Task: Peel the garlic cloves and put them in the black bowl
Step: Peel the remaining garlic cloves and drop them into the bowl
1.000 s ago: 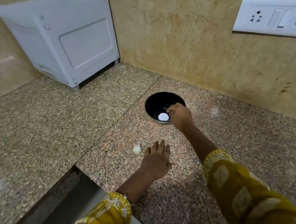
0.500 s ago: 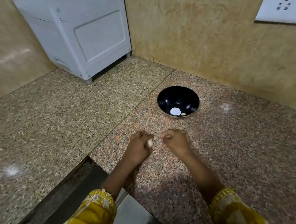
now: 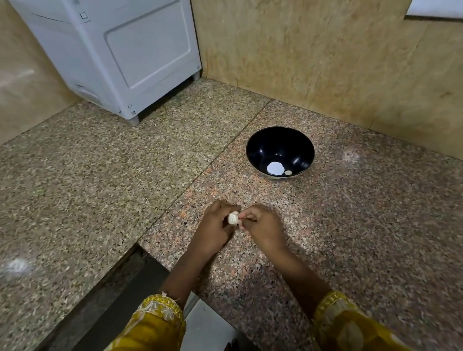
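Grip: left hand (image 3: pixel 214 230) holds garlic clove (image 3: pixel 233 218), right hand (image 3: pixel 261 225) pinches its skin | Step: peeling | Next: strip skin, drop clove into black bowl (image 3: pixel 256 155)

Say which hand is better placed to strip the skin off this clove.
Right, probably. The left hand grips the garlic clove, steadying it; the right hand pinches at its exposed side. The black bowl also sits nearer the right hand.

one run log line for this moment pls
phase: peeling | left hand: holds garlic clove | right hand: pinches same clove | black bowl: small pale piece inside, on granite counter
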